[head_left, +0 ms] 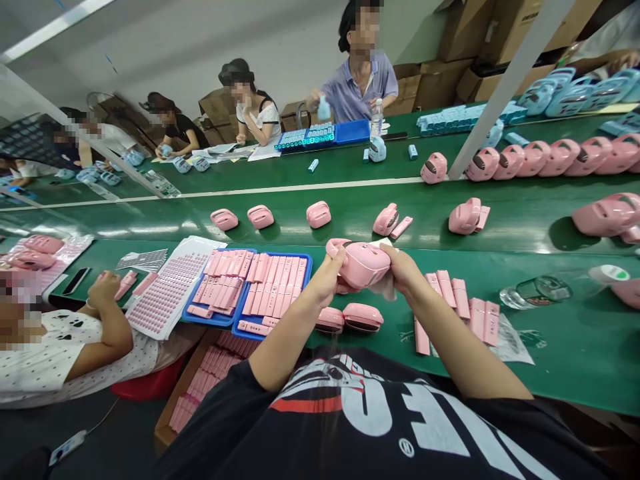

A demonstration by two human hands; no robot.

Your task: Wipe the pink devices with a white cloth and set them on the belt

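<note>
My left hand (326,280) grips a rounded pink plastic casing (367,265) by its handle side, above the green bench. At the casing's other end, my right hand (403,268) is closed on a crumpled white cloth (384,288), pressed to the casing. Part of the cloth and some of my fingertips are hidden. Below the held casing, two more pink casings (363,317) lie on the bench near my body. Right of my right forearm are several slim pink bar-shaped parts (460,298), some on a clear plastic bag (515,343).
Blue trays (240,327) of pink bars stand left, beside sticker sheets (167,293) and a seated co-worker (75,340). Pink casings (319,214) sit spaced along the green belt (280,237). A bottle lies at right, with a glass jar (537,292) near it. Co-workers sit across.
</note>
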